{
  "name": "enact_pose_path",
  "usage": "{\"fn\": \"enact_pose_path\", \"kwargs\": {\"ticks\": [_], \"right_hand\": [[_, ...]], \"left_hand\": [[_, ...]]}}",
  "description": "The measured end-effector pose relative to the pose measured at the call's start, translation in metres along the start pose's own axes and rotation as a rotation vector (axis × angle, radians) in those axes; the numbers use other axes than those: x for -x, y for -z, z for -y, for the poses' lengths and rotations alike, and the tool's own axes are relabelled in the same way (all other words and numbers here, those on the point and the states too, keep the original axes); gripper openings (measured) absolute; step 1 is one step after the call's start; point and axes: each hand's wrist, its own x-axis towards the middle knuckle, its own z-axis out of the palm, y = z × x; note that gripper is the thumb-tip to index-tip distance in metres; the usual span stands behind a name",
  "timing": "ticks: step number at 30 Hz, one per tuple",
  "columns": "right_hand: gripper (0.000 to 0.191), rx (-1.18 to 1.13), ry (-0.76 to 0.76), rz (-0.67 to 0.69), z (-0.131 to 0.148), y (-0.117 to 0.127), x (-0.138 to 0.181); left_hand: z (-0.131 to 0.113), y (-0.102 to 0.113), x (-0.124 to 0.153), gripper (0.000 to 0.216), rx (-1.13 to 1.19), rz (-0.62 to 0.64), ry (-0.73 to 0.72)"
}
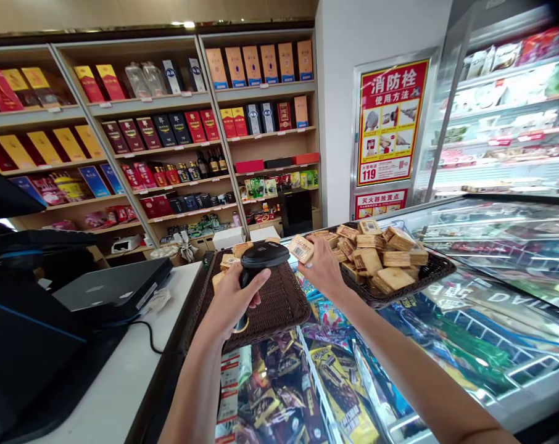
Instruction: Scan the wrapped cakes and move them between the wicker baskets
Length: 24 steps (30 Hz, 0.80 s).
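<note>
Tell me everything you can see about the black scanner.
The black scanner has a broad, rounded head and a slimmer handle, apparently plastic. The left hand grips the handle, holding it roughly upright over a brown woven basket; the head points toward the small tan pack in the right hand.

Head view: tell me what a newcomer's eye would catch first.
Likely the red poster, on the wall right of the shelves. Then the scanner in the left hand, beside the packet in the right hand. Right of these, more packets fill a basket.
</note>
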Motion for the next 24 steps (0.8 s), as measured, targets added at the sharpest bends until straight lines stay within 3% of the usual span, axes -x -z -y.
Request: {"fn": "enact_pose_path", "kwargs": {"ticks": [14,24], "right_hand": [[0.051,0.037,-0.039,0.044,0.003,0.008,-0.001],[0.037,0.242,-0.085,0.192,-0.013,0.003,0.000]], "left_hand": [[-0.004,-0.003,0.003,0.042,-0.026,0.020,-0.019],[-0.003,0.003,0.002,0.043,-0.070,0.022,-0.049]]}}
